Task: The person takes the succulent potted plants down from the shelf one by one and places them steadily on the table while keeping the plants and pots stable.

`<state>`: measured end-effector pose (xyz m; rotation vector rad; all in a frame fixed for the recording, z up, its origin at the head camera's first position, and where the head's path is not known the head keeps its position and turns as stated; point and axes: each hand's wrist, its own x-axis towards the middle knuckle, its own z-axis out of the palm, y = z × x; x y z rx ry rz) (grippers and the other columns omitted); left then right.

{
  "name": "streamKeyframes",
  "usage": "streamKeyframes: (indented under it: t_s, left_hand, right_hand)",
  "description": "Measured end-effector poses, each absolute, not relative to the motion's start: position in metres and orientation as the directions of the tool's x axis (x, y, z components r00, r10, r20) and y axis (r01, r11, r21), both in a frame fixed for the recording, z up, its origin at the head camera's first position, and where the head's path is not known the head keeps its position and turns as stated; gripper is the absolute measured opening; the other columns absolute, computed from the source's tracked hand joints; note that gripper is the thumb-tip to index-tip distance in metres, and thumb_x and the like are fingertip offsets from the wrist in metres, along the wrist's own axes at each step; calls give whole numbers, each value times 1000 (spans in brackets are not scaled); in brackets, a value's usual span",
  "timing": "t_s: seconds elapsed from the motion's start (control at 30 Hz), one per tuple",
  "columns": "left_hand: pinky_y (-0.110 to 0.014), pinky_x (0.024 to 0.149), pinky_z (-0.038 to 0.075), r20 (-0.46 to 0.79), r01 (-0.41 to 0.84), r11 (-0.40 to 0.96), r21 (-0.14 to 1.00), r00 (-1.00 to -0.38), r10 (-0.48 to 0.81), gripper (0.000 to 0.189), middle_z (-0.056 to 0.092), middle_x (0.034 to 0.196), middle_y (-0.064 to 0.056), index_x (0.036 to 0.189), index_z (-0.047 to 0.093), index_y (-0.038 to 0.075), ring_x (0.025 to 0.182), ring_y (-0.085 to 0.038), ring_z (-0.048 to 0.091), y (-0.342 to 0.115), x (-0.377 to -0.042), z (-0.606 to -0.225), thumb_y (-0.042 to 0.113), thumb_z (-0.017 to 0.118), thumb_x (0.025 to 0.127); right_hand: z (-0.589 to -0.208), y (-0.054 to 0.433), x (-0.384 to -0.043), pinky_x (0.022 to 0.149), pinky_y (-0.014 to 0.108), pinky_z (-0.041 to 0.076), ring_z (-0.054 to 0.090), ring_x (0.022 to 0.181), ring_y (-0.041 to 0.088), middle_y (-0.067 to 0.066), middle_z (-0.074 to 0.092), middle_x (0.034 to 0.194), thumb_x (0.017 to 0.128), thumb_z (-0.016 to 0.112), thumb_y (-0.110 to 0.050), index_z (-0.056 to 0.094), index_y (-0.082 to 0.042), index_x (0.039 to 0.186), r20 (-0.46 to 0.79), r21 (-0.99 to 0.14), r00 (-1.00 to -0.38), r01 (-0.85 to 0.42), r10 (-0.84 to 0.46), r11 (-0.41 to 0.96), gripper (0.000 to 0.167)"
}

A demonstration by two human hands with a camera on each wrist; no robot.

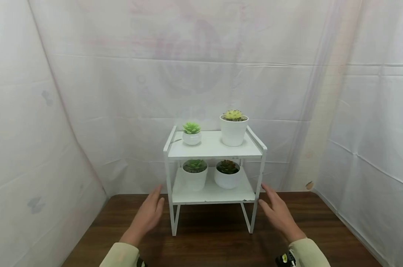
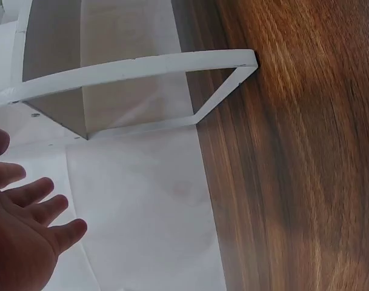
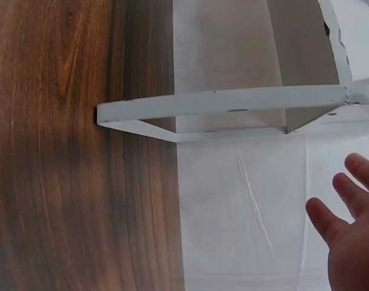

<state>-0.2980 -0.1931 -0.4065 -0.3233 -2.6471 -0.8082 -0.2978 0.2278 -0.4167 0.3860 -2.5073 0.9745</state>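
A white two-tier shelf rack (image 1: pixel 215 202) stands on the table in the head view. Its top tier carries a small bright-green succulent (image 1: pixel 191 133) in a low white pot and a yellow-green succulent (image 1: pixel 233 128) in a taller white pot. On the lower tier sit a green plant (image 1: pixel 195 176) and a dark reddish succulent (image 1: pixel 228 174), each in a white pot. Left of the rack, my left hand (image 1: pixel 147 214) has its fingers extended beside the frame. My right hand (image 1: pixel 279 213) is held likewise at the right side, fingertips close to the leg. Neither hand holds anything.
The dark brown wooden table (image 1: pixel 209 252) reaches back to a white hanging sheet (image 1: pixel 121 92), which also encloses the left and right sides. A small brown mark (image 1: pixel 309 185) shows low on the sheet at the back right.
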Motion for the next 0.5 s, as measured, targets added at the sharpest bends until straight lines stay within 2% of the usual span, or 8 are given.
streamKeyframes:
  t_s: [0.23,0.5]
  left_hand:
    - [-59,113,28,378,313,786,534,-919,109,51,28,153,-30,151,23,-4,140,-47,30,-190,-301,-408,12,34,104]
    - [-56,116,23,338,299,677,673,-938,78,51,29,156,-22,153,22,2,144,-40,26,-186,-302,-408,14,32,104]
  right_hand:
    - [-419,222,-298,101,66,36,36,138,45,19,34,154,101,51,-38,29,-12,153,457,-612,-886,-379,-81,694,62]
    - [-422,216,-301,102,67,35,31,140,46,21,30,155,100,51,-42,23,-10,154,432,-645,-899,-360,-67,674,69]
